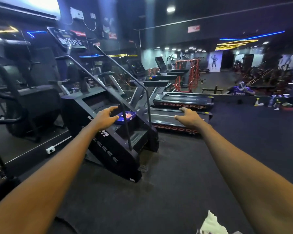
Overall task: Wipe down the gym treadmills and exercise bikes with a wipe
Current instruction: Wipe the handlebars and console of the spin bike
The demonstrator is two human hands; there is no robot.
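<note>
Zero wiping under way, by my read: both hands are empty. My left hand (pixel 107 116) is out ahead at mid-frame, fingers spread and relaxed, in front of the stair climber (pixel 112 146). In the picture it overlaps the blue tray (pixel 119 121) sitting on one of the climber's steps, but I can't tell if it touches anything. My right hand (pixel 189 117) is likewise released, fingers loose, held in the air toward the nearest treadmill (pixel 167 119) at centre-right, apart from it.

Progress: I judge this as the start, or a gap between machines. There's no wipe on any surface and no wet streaks I can make out. The frame is dark and blurred, so cleaned vs. not cleaned isn't readable. Left to do, as far as shown: the row of treadmills (pixel 184 99) running back at centre-right, plus what looks like an exercise bike (pixel 24 105) at the left edge.

Wipe: the only candidate is a crumpled white cloth (pixel 211 223) at the bottom edge, lower right. It looks dry and bunched, and is partly cut off by the frame. I can't tell what it rests on. The tray holds a pinkish item (pixel 128 115), too small to identify.
</note>
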